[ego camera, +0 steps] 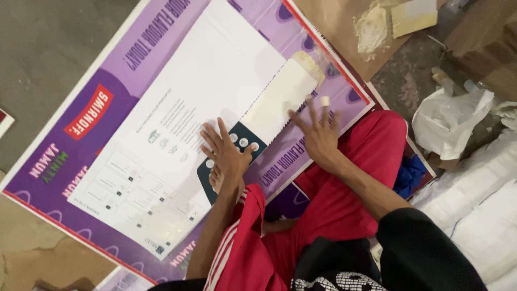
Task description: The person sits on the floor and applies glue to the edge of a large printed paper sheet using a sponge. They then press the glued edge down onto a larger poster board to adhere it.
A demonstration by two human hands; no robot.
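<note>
A person in red trousers (371, 156) sits on the floor, both hands pressing a large white printed sheet (183, 124) flat on a purple poster board (107, 70). The left hand (226, 153) lies spread on the sheet's near edge; the right hand (318, 132), fingers splayed, smooths a cream strip (283, 97) at its right. Most of the sheet already lies flat; the right strip appears unfinished.

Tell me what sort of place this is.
Probably a workshop or storeroom floor used for pasting printed sheets: a purple poster board lies on bare concrete, beside glue-smeared cardboard and stacked white sacks.
</note>
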